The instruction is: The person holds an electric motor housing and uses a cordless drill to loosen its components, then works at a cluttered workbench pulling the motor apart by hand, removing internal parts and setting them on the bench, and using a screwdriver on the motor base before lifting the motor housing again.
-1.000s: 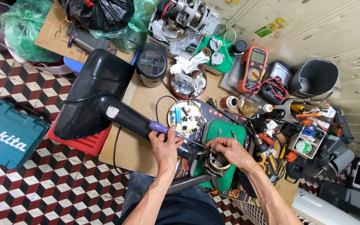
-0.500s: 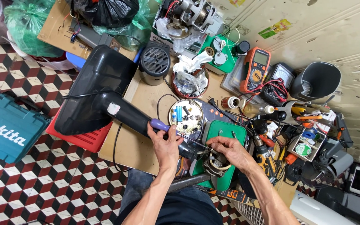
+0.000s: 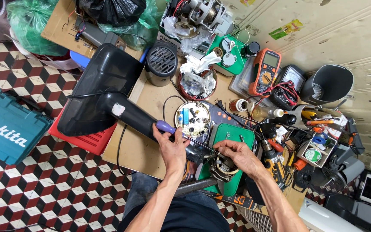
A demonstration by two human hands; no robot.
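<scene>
Left hand [image 3: 172,148] grip clenched on purple-handled screwdriver [image 3: 166,127]; right hand [image 3: 237,155] grip pinching small round coil part [image 3: 223,166] on green mat [image 3: 233,134].

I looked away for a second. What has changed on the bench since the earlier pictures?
Almost nothing. The left hand still grips the purple-handled screwdriver, its shaft aimed at the small motor part that the right hand still steadies on the green mat. The round circuit board stayed put.

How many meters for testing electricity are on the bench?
2: an orange multimeter near the wall, and a black dial meter just right of it, with red leads across both. Clutter may hide others.
</scene>
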